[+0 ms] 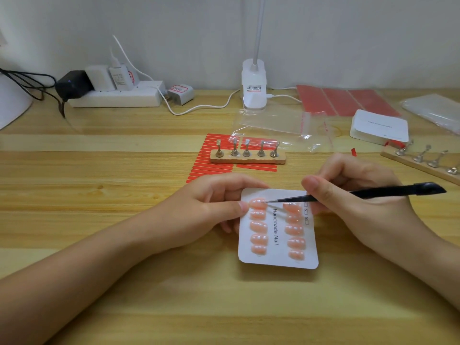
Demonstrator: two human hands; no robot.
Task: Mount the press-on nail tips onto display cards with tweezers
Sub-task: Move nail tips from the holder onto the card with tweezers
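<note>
A white display card (pixel 278 255) with rounded corners, printed "Handmade Nail" down its middle, lies on the wooden bench (pixel 124 195) at about 5 o'clock from the frame's centre. It carries two columns of glossy peach-pink nail tips (pixel 258 227), five on the left and five on the right, each catching pale highlights. The left hand (pixel 211 210) comes in from 8 o'clock and holds the card's upper left edge, thumb on top beside the uppermost left nail tip, its other fingers curled beneath the card. The right hand (pixel 353 192) comes in from 4 o'clock and pinches black tweezers (pixel 361 192) between thumb and fingers; the tweezers' fine point reaches toward 9 o'clock and touches the top left nail tip, just beside the left thumb. At 12 o'clock from the card stands a small wooden holder (pixel 247 156) with five metal stands, resting on red adhesive strips (pixel 211 168). Clear plastic bags (pixel 271 120) lie farther back, and a stack of white cards (pixel 379 127) sits at 2 o'clock.
</note>
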